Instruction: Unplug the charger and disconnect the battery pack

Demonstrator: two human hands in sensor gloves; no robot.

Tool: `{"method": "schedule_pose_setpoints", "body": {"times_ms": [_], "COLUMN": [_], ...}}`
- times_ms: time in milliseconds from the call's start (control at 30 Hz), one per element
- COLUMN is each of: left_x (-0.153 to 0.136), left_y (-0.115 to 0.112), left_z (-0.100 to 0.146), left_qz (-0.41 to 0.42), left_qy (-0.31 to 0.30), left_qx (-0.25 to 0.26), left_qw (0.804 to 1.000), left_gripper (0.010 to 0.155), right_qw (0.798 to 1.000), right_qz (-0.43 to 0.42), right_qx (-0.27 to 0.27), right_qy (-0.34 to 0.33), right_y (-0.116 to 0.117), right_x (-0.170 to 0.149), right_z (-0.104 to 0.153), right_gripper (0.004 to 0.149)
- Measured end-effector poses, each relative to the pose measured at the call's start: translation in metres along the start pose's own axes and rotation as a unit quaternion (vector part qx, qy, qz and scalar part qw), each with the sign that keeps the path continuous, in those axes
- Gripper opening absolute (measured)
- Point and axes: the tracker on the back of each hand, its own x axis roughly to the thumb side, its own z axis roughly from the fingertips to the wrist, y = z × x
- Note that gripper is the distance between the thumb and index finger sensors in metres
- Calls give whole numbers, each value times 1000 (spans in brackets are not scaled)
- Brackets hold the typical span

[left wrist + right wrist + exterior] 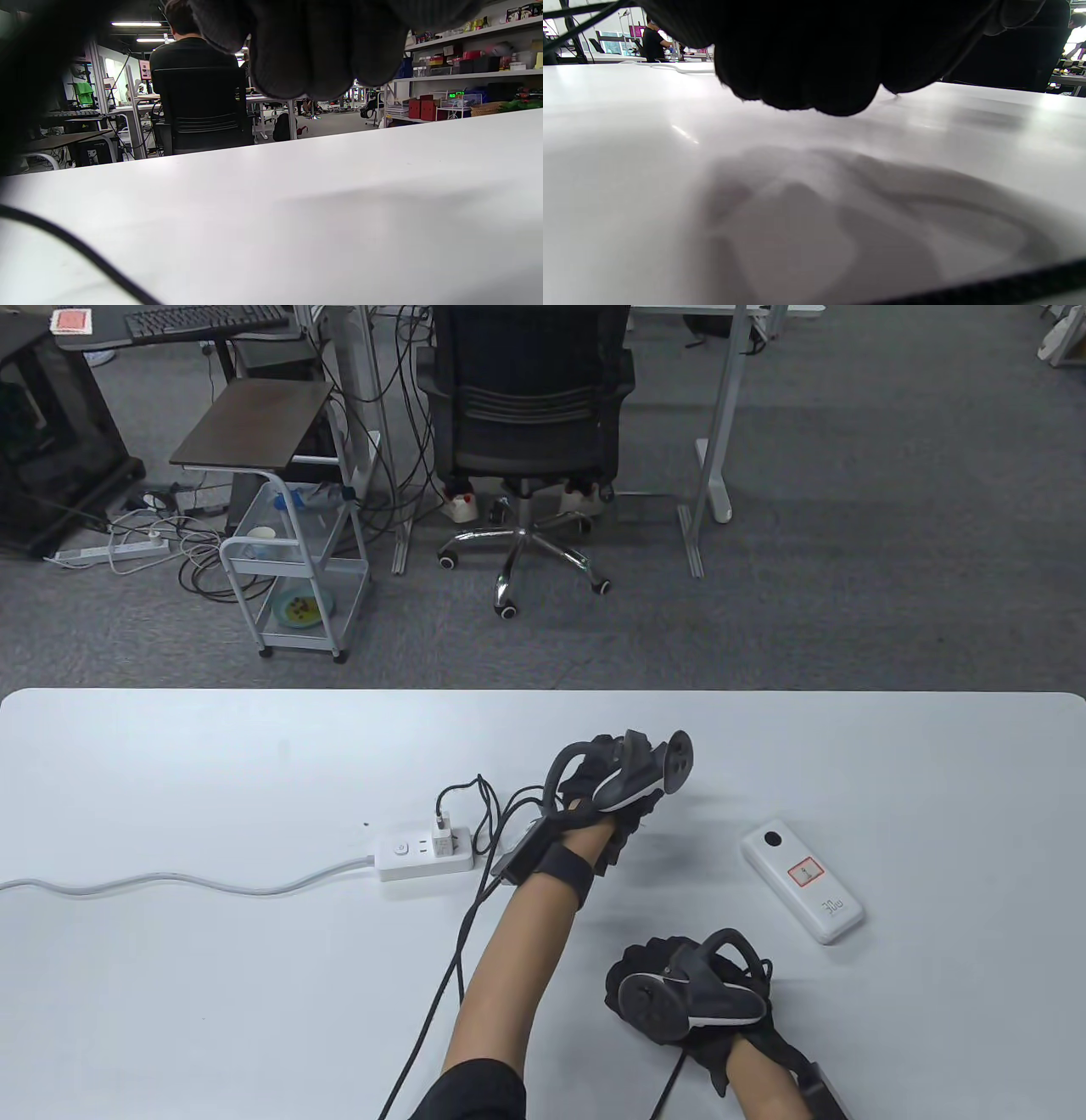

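White slab battery pack [803, 881], cube charger [443, 842], matte table [170, 763]

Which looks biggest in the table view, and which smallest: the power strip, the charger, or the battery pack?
1. battery pack, slightly nearer the camera, so only apparent size
2. power strip, close to it in size
3. charger, clearly smallest

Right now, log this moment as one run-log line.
charger: plugged into power strip | power bank: apart, right | left hand: holds nothing | right hand: holds nothing

Gloved fingers [314, 55] above white table [339, 190]; black cable [76, 248].
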Motion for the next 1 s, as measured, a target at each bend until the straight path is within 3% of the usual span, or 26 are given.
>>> {"method": "schedule_pose_setpoints", "body": {"times_ms": [133,300,433,600,667,1000], "left_x": [11,27,41,46,49,49], "left_y": [-11,-25,-39,-42,-42,-46], "left_z": [-12,-19,-18,-15,-12,-13], "left_qz": [-6,-13,-72,-43,-61,-121], "left_qy": [-1,-2,-13,-3,-7,-7], "left_qx": [-34,-36,-17,0,36,29], "left_qw": [999,999,997,999,997,992], "left_gripper": [45,44,44,44,43,45], "right_qw": [1000,1000,1000,1000,1000,1000], "right_qz": [10,15,6,-2,-1,-1], "right_qx": [6,11,-6,0,3,-13], "right_qy": [-3,-2,-5,2,3,7], "right_y": [4,4,-2,0,1,-6], "right_x": [-1,-1,-4,-9,-10,-13], "right_z": [-2,-1,2,4,3,9], "right_gripper": [35,35,35,35,35,35]}}
